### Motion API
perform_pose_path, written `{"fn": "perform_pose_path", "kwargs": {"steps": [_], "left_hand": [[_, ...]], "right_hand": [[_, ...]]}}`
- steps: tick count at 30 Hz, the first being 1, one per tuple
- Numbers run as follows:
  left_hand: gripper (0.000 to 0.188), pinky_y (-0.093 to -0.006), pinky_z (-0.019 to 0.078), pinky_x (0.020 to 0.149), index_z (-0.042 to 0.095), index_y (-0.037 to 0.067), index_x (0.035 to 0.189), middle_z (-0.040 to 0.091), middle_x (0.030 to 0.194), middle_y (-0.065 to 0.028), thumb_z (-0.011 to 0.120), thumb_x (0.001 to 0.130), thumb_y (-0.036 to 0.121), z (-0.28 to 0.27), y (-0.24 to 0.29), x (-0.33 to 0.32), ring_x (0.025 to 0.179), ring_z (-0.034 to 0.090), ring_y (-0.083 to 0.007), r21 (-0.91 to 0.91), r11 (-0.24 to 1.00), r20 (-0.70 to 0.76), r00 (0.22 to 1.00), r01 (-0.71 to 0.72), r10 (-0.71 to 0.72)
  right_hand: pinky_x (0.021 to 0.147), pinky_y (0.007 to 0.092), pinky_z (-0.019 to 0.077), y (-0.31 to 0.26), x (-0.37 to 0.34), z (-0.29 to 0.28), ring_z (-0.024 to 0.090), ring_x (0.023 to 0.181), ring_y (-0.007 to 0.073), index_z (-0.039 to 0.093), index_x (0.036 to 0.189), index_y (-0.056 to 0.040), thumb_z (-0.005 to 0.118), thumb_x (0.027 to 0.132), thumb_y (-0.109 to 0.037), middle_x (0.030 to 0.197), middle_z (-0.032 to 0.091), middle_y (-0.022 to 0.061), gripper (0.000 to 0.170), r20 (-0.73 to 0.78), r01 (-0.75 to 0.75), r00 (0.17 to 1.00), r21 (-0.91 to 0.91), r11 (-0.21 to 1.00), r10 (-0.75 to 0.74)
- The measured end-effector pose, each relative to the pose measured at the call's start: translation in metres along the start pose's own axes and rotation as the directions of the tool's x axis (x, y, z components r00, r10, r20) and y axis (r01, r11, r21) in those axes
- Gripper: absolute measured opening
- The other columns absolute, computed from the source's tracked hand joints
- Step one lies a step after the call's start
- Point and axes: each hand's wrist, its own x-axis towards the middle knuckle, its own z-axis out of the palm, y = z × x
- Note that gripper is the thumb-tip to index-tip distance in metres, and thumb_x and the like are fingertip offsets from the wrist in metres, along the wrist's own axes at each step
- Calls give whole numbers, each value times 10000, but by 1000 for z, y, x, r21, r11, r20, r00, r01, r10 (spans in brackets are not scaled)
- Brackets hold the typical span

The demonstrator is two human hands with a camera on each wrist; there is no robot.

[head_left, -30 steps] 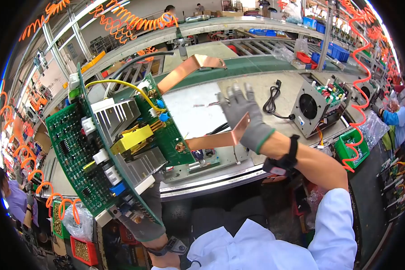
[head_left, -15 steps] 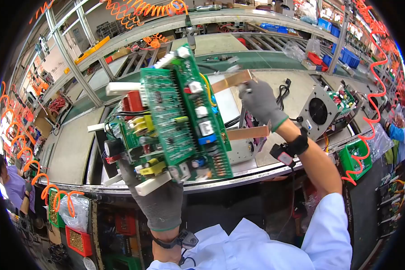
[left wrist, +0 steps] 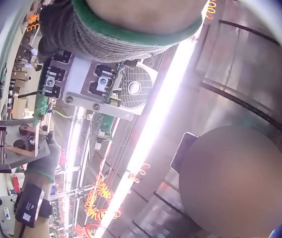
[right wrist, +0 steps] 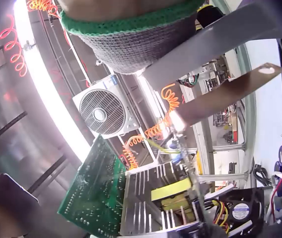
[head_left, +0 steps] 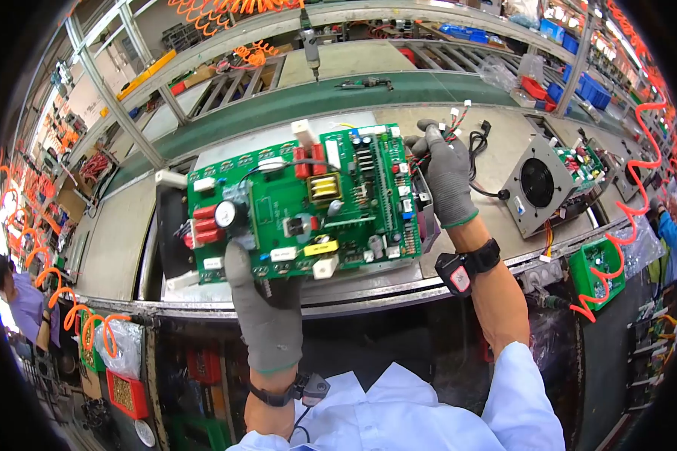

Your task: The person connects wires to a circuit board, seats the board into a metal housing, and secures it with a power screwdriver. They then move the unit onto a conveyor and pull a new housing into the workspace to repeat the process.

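Observation:
In the head view, my gloved left hand (head_left: 267,308) grips the green circuit board assembly (head_left: 278,203) at its lower left, thumb on the component side and fingers underneath. The board lies component side up, tilted. My gloved right hand (head_left: 450,184) is at its right end, beside purple capacitors (head_left: 429,222) and thin wires with white connectors; its fingertips are partly hidden. Seen by the right wrist camera, a copper strip (right wrist: 220,96) and finned heat sinks (right wrist: 141,193) are below the glove cuff. The left wrist view has my right hand (left wrist: 46,161) next to a copper strip (left wrist: 22,151).
A fan unit (head_left: 535,183) with a black power cord stands on the right of the bench. Beyond the bench runs a green belt (head_left: 241,113), with a hanging screwdriver (head_left: 311,49) above it. A green bin (head_left: 598,274) and a red bin (head_left: 126,395) are near the front edge.
The board assembly has turned from near upright to component side up, lower over the bench. My right hand has gone from open fingers to the copper strip, then to the assembly's right end.

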Motion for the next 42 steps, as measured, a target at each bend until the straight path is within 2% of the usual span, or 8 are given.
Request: {"fn": "perform_pose_path", "kwargs": {"steps": [2, 6, 16, 28, 31, 39, 40, 42], "left_hand": [[632, -452, 577, 926, 574, 108, 1350, 657, 1263, -82, 659, 936, 577, -2, -4, 6, 1126, 659, -259, 84, 995, 65, 996, 62, -67], [609, -493, 534, 978, 599, 93, 1314, 665, 1234, -104, 646, 945, 575, -2, -23, 15, 1107, 657, -271, 11, 993, 75, 990, 115, -115], [625, -363, 533, 790, 600, 119, 1288, 659, 1127, -39, 706, 903, 600, 11, -34, 13, 998, 627, -163, 177, 977, 53, 990, 119, -130], [603, -479, 528, 854, 591, 83, 1282, 642, 1148, -75, 789, 885, 491, -11, -71, 37, 1038, 609, -205, 79, 974, -72, 976, 212, -207], [656, -522, 518, 902, 569, 88, 1331, 638, 1202, -109, 738, 898, 551, -3, -81, 35, 1085, 629, -271, 223, 963, -142, 982, 154, -125], [650, -535, 490, 956, 540, 119, 1378, 624, 1229, -70, 769, 899, 494, 5, -90, 43, 1105, 612, -243, 202, 951, -228, 955, 236, -189], [705, -574, 451, 1000, 536, 127, 1381, 596, 1278, -77, 789, 865, 536, 1, -95, 47, 1180, 563, -250, 191, 972, -138, 984, 134, -109], [736, -386, 530, 851, 533, 20, 1298, 629, 1200, -107, 869, 811, 457, 7, -91, 49, 1024, 621, -189, 238, 953, -294, 949, 189, -115]], "right_hand": [[741, 337, 570, 4, 2, -3, 707, 821, 219, 588, 1190, 62, 478, 1081, -174, 699, 639, 74, 282, -32, -2, 999, 38, 999, 3], [710, 324, 559, -5, -3, -2, 701, 823, 214, 603, 1189, 58, 486, 1071, -179, 730, 643, 83, 290, -69, 8, 998, -54, 998, -12], [779, 350, 564, 4, 11, -18, 698, 866, 255, 585, 1230, 92, 517, 1058, -128, 760, 649, 106, 287, -139, -20, 990, 69, 997, 30], [745, 339, 555, 2, 7, -18, 698, 870, 272, 577, 1223, 88, 510, 1056, -117, 768, 657, 147, 272, -125, 5, 992, 80, 997, 5], [721, 336, 554, 5, 8, -16, 699, 841, 266, 594, 1210, 78, 515, 1054, -124, 765, 664, 141, 267, -139, 9, 990, 121, 993, 8], [741, 333, 560, 6, 11, -17, 709, 795, 216, 649, 1210, 46, 531, 1043, -153, 807, 713, 124, 285, -87, 5, 996, -106, 994, -15], [750, 337, 557, 7, 12, -17, 707, 799, 212, 659, 1206, 39, 532, 1042, -160, 825, 721, 128, 287, -84, 12, 996, -152, 988, -25], [802, 331, 532, 5, 9, -20, 698, 838, 175, 682, 1188, 26, 548, 1043, -203, 878, 746, 102, 302, -4, 79, 997, -260, 962, -83]]}}
